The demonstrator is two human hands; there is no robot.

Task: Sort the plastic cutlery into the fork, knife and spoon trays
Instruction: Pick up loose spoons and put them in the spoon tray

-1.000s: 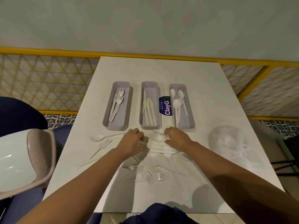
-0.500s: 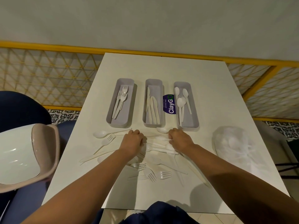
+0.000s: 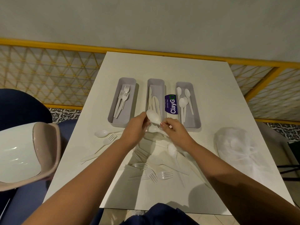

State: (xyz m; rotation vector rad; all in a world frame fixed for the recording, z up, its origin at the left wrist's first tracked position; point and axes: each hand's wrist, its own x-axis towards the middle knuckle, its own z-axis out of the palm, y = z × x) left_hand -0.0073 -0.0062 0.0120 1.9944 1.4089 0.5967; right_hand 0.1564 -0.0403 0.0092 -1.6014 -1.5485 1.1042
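Note:
Three grey trays stand side by side: the fork tray (image 3: 129,112) on the left, the knife tray (image 3: 155,80) in the middle, the spoon tray (image 3: 193,121) on the right, each with a few pieces inside. Just in front of the knife tray, my left hand (image 3: 135,128) and my right hand (image 3: 174,129) meet around a raised white spoon (image 3: 153,118). A second spoon (image 3: 153,129) sits just under it, its handle running beneath my right hand. A loose pile of cutlery (image 3: 152,173) lies below my wrists.
To the left of the pile lie a spoon (image 3: 102,133), a fork (image 3: 110,139) and a knife (image 3: 90,157). A crumpled clear plastic bag (image 3: 238,151) sits on the table's right side. A pale chair (image 3: 24,151) stands left of the table. A yellow railing (image 3: 48,46) runs behind.
Both hands rose off the pile and moved a little toward the trays, bringing a spoon up between them. The camera view shifted slightly.

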